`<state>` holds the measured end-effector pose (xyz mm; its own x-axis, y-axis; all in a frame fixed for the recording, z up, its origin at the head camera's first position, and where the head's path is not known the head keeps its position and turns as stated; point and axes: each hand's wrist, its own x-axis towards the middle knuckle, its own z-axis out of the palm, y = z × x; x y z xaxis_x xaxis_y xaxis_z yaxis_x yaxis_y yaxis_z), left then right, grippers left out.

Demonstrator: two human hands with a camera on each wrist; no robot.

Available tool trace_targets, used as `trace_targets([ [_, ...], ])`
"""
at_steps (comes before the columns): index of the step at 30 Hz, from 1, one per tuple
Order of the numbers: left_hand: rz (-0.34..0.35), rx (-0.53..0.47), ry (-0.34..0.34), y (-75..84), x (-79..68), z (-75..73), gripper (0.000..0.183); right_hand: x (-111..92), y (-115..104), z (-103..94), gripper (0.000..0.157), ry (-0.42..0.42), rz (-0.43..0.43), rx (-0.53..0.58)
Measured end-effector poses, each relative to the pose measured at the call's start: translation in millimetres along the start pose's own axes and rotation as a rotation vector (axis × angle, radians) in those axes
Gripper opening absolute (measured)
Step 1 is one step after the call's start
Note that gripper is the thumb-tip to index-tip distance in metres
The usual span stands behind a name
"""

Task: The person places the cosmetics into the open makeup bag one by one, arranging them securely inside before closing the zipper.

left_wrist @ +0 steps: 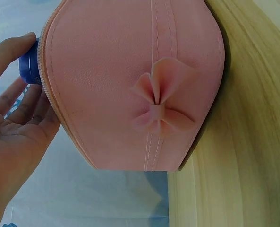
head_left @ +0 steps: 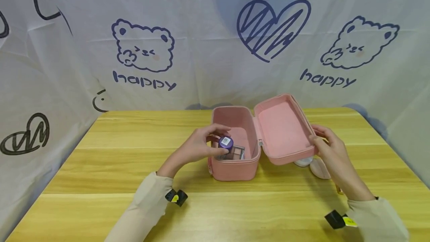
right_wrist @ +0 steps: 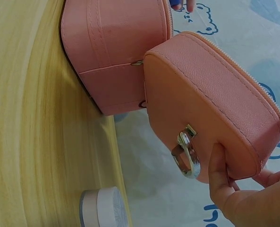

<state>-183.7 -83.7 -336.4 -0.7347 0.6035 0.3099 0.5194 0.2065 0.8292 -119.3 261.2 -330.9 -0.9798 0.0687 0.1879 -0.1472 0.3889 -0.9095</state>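
Note:
A pink cosmetic case (head_left: 235, 170) stands on the table with its lid (head_left: 283, 128) swung out to the right. My left hand (head_left: 198, 145) pinches a small round purple-blue jar (head_left: 225, 142) between thumb and fingers at the mouth of the case. A pale label shows on the jar's top. Beneath it, an eyeshadow palette (head_left: 237, 152) lies inside the case. In the left wrist view the case's rim hides part of the jar (left_wrist: 30, 64). My right hand (head_left: 336, 160) grips the lid's outer edge, thumb and fingers on either side. A metal ring handle (right_wrist: 188, 153) hangs from the lid's outside.
Under and beside the raised lid sit a round container with a white cap (right_wrist: 112, 208) and a pale puff-like piece (head_left: 320, 168). A small gold-coloured object (head_left: 339, 189) is partly covered by my right forearm. A printed cloth (head_left: 201, 47) hangs behind the wooden table (head_left: 100, 174).

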Motion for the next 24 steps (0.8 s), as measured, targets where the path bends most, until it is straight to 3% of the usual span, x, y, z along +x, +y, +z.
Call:
trace_targets([
  [18, -0.006, 0.032, -0.013, 3.8, 0.6, 0.8, 0.052, 1.2, -0.8, -2.0, 0.052, -0.009, 0.019, 0.009],
  [24, -0.003, 0.097, -0.022, 3.0, 2.6, 2.7, 0.053, 1.5, -1.6, -1.6, 0.052, -0.01, 0.027, 0.001],
])
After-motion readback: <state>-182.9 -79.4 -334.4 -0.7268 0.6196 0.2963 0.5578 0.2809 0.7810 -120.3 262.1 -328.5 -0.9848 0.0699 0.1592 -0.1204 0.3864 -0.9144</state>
